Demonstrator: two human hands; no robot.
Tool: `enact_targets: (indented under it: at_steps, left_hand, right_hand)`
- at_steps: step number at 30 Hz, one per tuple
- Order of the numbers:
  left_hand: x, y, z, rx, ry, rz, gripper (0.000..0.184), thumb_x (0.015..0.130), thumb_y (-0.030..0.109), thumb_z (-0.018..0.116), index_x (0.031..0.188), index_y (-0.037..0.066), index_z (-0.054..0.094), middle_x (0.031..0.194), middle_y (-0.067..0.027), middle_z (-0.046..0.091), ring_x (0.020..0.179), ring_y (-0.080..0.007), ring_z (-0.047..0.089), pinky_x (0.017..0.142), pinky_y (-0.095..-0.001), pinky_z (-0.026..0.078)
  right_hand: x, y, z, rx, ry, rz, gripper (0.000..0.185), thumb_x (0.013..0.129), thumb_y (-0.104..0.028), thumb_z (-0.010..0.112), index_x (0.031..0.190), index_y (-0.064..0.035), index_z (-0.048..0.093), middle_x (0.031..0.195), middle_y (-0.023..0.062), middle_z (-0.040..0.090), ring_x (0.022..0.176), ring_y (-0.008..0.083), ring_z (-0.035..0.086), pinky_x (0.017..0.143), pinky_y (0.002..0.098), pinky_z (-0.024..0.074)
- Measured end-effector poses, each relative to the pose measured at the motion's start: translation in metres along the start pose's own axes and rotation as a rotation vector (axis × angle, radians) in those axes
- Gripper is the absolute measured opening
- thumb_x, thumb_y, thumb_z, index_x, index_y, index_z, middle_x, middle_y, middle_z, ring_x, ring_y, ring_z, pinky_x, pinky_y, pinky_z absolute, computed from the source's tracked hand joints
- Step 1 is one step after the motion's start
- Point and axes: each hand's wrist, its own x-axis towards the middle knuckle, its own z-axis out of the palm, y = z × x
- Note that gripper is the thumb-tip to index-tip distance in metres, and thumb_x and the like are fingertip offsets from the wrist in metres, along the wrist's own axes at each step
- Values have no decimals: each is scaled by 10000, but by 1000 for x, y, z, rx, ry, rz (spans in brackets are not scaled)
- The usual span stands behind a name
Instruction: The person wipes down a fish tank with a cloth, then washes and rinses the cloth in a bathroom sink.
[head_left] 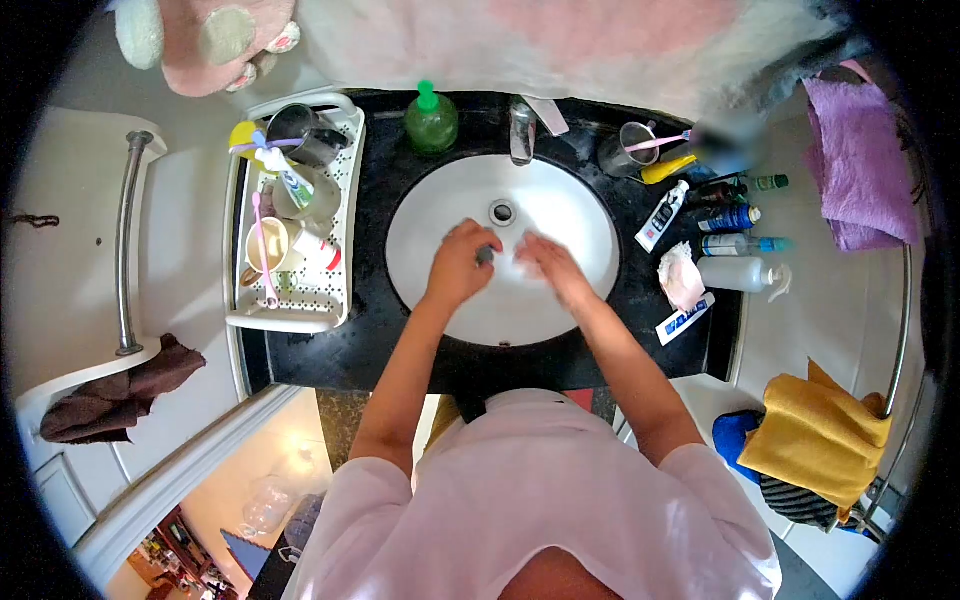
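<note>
Over the white washbasin [412,285], my left hand [460,262] is closed around a small dark grey-green object [485,255] that shows between thumb and fingers; its kind is unclear. My right hand [550,270] hovers just to the right, a small gap away from it. Motion smears its fingers, so I cannot tell their exact pose or whether they hold anything. Both hands are below the drain [502,212] as I look down. The metal faucet [522,132] stands at the basin's far edge; no running water is visible.
A green pump bottle [431,122] stands behind the basin. On the left, a white rack [340,250] holds cups and toothbrushes. A toothpaste tube [662,217], crumpled tissue [680,278] and white pump bottle [733,273] lie on the right of the black counter [350,355].
</note>
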Motion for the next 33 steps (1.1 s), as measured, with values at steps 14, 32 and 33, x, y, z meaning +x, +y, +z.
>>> enact_targets:
  at_steps: [14,32,33]
  left_hand:
    - [-43,23,15,-648,-150,-105,278,718,-26,674,950,81,562,956,-27,563,890,-164,563,762,-308,482]
    - [17,45,-15,-936,-491,-65,347,876,210,576,1184,50,588,946,-124,672,926,-178,622,878,-306,464]
    - [16,45,-7,-957,-376,-21,322,899,256,553,1138,50,617,798,-69,653,792,-143,615,776,-280,487]
  right_hand:
    - [-31,40,-5,721,-281,233,365,897,-215,589,1181,-12,485,1092,117,600,943,232,621,786,397,544]
    - [-43,-16,21,388,-508,226,281,822,-80,650,1048,-67,485,875,87,571,706,193,592,556,277,490]
    - [-55,-35,33,376,-462,226,241,814,-22,624,982,-73,460,777,48,533,578,101,494,446,208,386]
